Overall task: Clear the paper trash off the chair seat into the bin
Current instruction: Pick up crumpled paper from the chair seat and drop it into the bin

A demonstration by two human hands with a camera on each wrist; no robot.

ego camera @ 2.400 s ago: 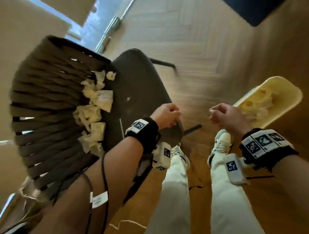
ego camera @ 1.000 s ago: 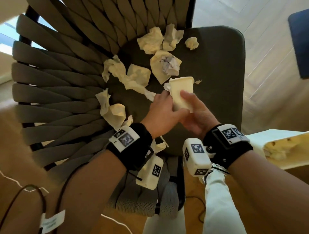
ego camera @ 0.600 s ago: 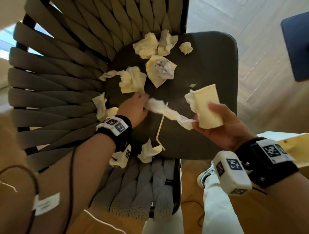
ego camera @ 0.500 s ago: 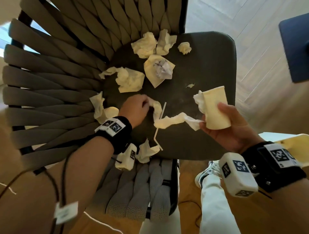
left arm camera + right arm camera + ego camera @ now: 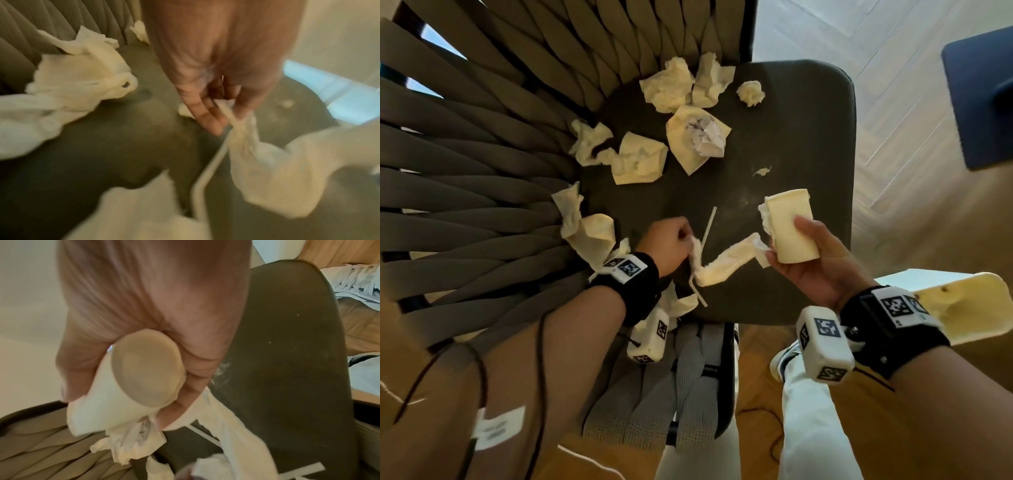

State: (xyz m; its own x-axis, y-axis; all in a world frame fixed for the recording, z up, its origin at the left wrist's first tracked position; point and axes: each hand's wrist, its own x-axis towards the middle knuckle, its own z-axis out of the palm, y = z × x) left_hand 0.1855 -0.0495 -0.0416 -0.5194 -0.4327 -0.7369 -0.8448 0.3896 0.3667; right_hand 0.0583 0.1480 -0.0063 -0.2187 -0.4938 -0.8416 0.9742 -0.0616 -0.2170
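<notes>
While the right hand point(image 5: 822, 263) grips a paper cup point(image 5: 789, 228), the left hand point(image 5: 667, 245) pinches a twisted napkin point(image 5: 726, 263) above the chair seat point(image 5: 791, 144); gathering step, bin point(image 5: 969, 308) drop likely next.

Pale herringbone wood floor point(image 5: 893, 113) fills the upper right of the frame and turns warmer brown toward the lower right, where a dark blue furniture corner point(image 5: 983, 99) cuts in at the right edge, while daylight shows through the woven strap backrest point(image 5: 465, 164) at upper left.
</notes>
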